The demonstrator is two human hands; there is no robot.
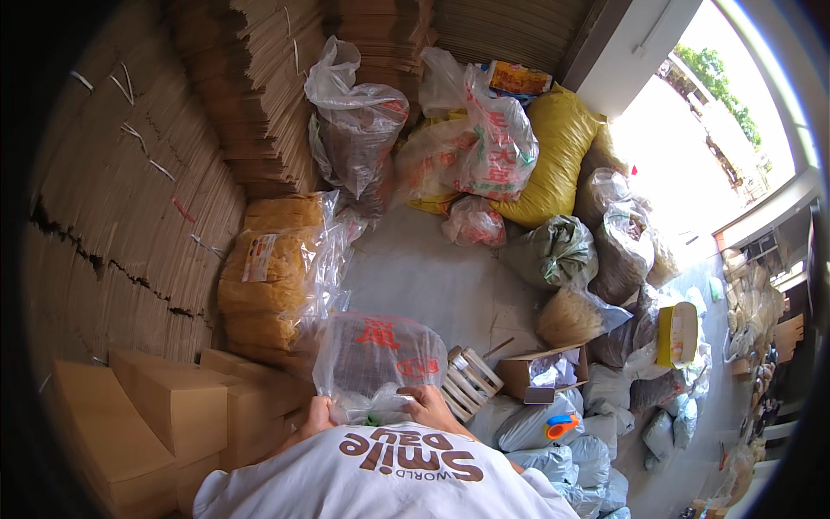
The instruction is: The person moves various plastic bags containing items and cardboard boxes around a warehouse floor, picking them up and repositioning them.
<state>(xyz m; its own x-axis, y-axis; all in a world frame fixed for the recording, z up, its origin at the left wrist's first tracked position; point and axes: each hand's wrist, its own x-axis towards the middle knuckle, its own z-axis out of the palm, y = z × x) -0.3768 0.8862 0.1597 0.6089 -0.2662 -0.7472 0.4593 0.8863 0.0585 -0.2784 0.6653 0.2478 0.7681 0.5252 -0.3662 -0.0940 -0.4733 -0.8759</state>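
My left hand (318,415) and my right hand (425,405) both grip a translucent plastic bag (370,350) with red printing, held up just in front of my white shirt (372,484). The fingers of each hand are closed on its gathered near end, where a bit of green shows. The bag's contents are too unclear to name. Just right of it lies a slatted pale wooden piece (469,376); just left and behind sit packs of orange-yellow material in clear plastic (264,277).
Bundled flat cardboard (130,199) lines the left, with brown boxes (164,415) below. Sacks, including a yellow one (553,147), stand ahead and right around grey floor (406,268). An open box (536,381), grey parcels (588,458) and an orange-blue tape dispenser (560,424) are at lower right.
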